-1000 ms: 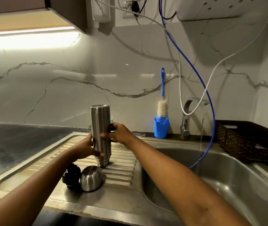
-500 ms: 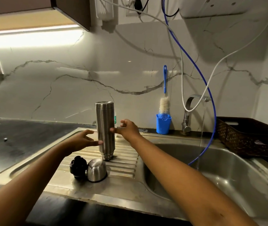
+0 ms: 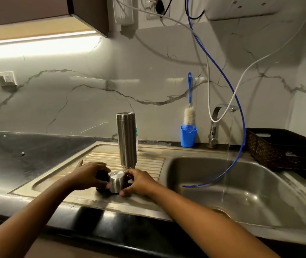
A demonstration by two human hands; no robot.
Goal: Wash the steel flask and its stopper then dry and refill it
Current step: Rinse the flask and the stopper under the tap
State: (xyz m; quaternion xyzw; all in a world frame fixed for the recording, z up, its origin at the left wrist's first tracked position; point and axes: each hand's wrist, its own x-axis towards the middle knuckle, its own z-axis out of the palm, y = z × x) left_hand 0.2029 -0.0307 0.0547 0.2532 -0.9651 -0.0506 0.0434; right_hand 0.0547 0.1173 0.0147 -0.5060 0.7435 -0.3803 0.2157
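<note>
The steel flask [image 3: 126, 140] stands upside down on the ribbed draining board [image 3: 149, 161], with no hand on it. In front of it sits the steel cup lid [image 3: 117, 182], mouth down. My right hand [image 3: 139, 181] grips the lid from the right with curled fingers. Left of the lid is the black stopper [image 3: 102, 176], which my left hand [image 3: 87, 175] covers and holds with its fingers curled round it; most of the stopper is hidden.
Water runs from the tap [image 3: 221, 116] into the sink basin [image 3: 241, 187]. A blue hose [image 3: 240, 116] hangs into the basin. A bottle brush stands in a blue cup [image 3: 188, 135] at the wall. A dark woven basket [image 3: 282, 148] sits at the right.
Both hands let go of the upturned flask and dropped to the draining board's front; the left now holds the stopper, the right the cup lid.
</note>
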